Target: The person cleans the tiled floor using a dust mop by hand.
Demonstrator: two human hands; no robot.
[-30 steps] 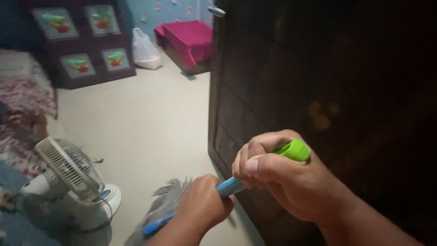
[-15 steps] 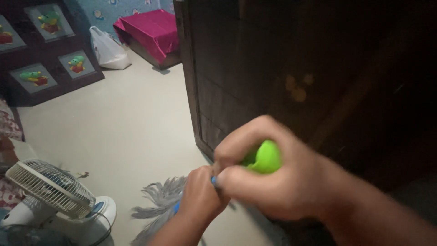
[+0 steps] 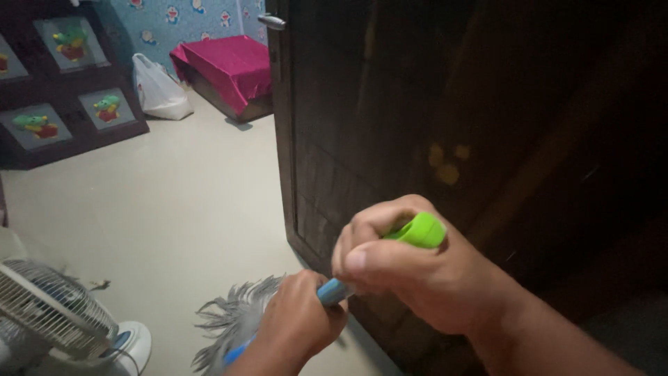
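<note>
Beside dark door [image 3: 362, 104], both hands gripping blue mop handle [image 3: 332, 291], grey mop head [image 3: 233, 320] half hidden, cut off

both forearms are bare, no sleeves, rings or watch showing, and the fingers [image 3: 362, 259] have short nails.

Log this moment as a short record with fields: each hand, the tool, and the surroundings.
Right hand: right hand closed around the green end cap of the mop handle
Left hand: left hand gripping the blue shaft lower down
Tool: mop with grey strands resting on the floor
Right of hands: dark wooden door
Lower left: white fan
Background: white bag, pink cloth over a box, dark cabinet with pictures
</note>
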